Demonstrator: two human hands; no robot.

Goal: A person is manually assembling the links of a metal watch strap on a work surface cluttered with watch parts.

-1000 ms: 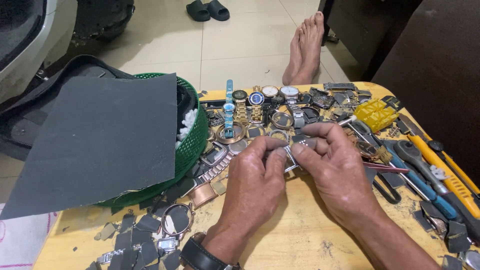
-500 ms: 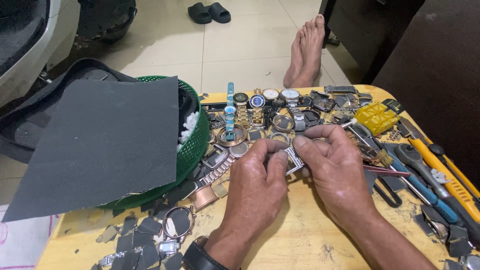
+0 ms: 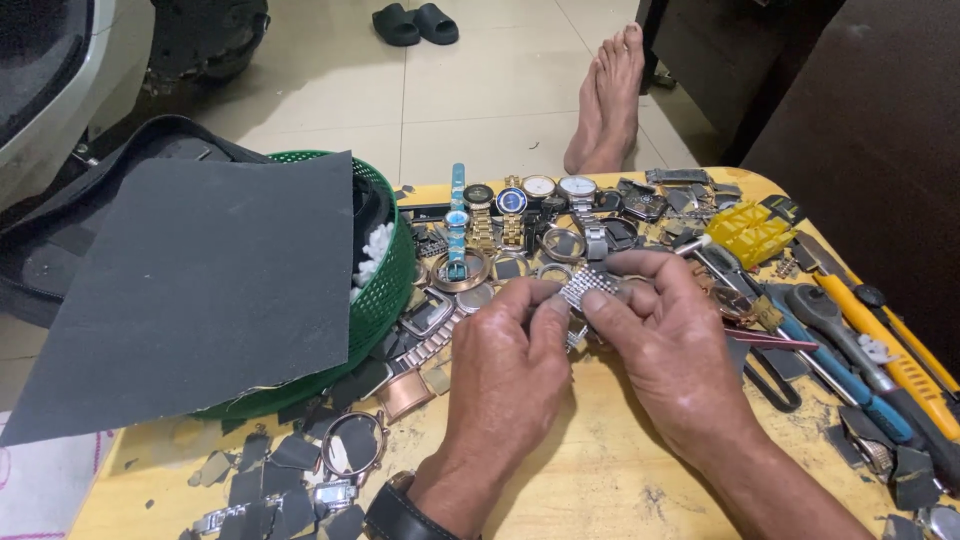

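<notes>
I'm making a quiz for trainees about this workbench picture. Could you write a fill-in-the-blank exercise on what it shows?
1. The left hand and the right hand together pinch a silver metal watch ____ between their fingers.
2. The dark sheet lies over a round ____ plastic basket.
3. On the table's far right lies a utility knife with a ____ handle.
4. Beyond the table's far edge, a bare ____ rests on the tiled floor.

Missing words: band; green; yellow; foot
</notes>
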